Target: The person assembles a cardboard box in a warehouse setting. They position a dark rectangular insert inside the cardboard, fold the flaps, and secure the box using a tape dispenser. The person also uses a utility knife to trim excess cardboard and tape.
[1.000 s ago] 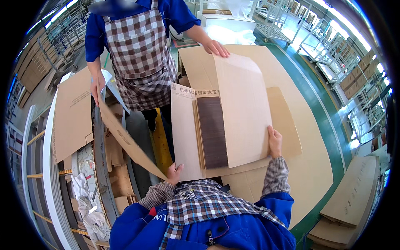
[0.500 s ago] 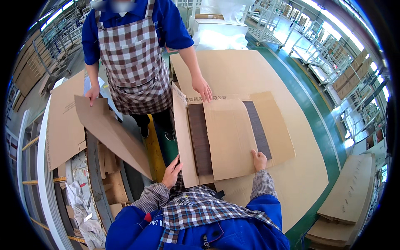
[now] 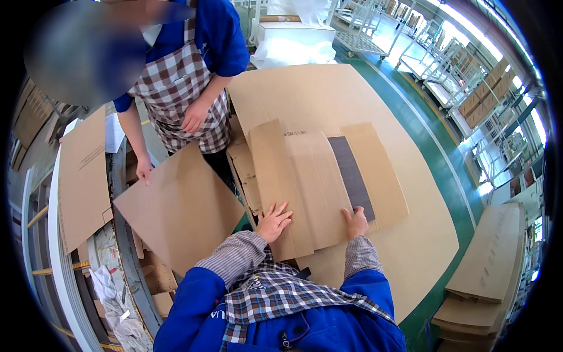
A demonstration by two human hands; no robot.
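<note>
My left hand lies with spread fingers on the folded-over cardboard flap, near its lower edge. The flap covers the left part of a dark wood-grain panel, and a smaller cardboard sheet covers its middle. Only a strip of the panel shows, at the right. My right hand is closed at the sheet's lower right corner, thumb on the cardboard and fingers by the panel. Under the panel, the wrapper's right side lies flat on a large cardboard sheet.
Across to the left, a co-worker in a checked apron holds a loose cardboard sheet by its edge. A metal-edged bench with scraps stands at the left. Cardboard stacks lie at the right, and wheeled racks stand farther back.
The left flap, raised before, is now folded over the panel's left part, with my left hand moved onto it. My right hand shifted slightly left. The co-worker's loose sheet has turned broadside.
</note>
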